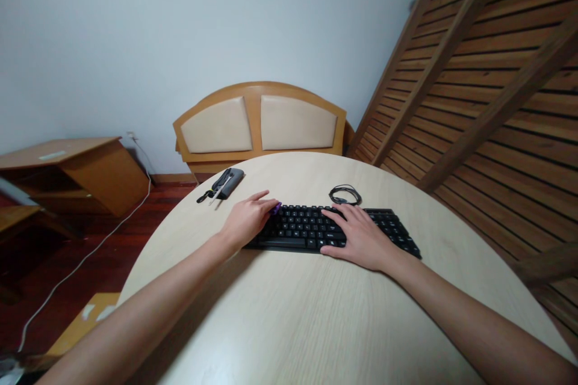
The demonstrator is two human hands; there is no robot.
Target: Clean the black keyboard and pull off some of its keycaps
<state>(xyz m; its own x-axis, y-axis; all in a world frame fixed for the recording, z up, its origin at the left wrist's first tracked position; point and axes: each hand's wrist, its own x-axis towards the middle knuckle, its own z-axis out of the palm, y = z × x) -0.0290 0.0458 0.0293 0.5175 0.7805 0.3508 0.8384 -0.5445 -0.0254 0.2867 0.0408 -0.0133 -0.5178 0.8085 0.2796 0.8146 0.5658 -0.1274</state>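
Pale wall (pixel 253 18) backs the room, with a padded wooden headboard (pixel 254 123) against it and a slatted wooden frame (pixel 478 108) leaning up the right side. Before them stands a round, light-wood worktop (pixel 262 319). On its middle lies a black keyboard (pixel 300 230), directly under and between the two hands. The left hand (pixel 247 218) is at the keyboard's left end, finger and thumb closed on a small purple object (pixel 276 209) at the far edge; most of that object is hidden. The right hand (pixel 359 237) lies over the right part of the keys, fingers spread, thumb along the near edge. Just beyond the right hand sits a coiled black cable (pixel 345 201). Far left on the worktop, well apart from the coil, rest a dark grey case (pixel 233 183) and a bundled black cord (pixel 221 180), touching. Pale markings show on the keys, too small to read reliably.
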